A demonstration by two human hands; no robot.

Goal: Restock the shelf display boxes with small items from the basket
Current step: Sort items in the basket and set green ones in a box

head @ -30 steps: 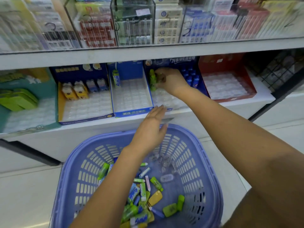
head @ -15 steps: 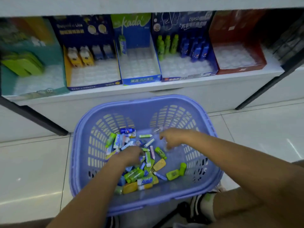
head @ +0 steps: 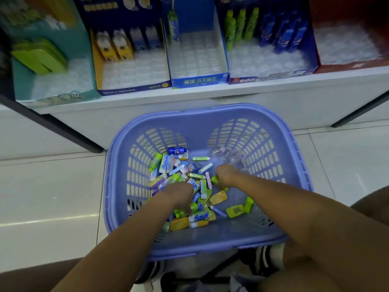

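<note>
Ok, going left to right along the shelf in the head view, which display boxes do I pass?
teal box → yellow-sided box → bright blue box → dark blue box holding green bottles → red box

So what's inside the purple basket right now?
The basket holds small colourful items, clear plastic pieces near its far wall, the left hand and right hand. Their fingertips and items beneath them are covered.
</note>
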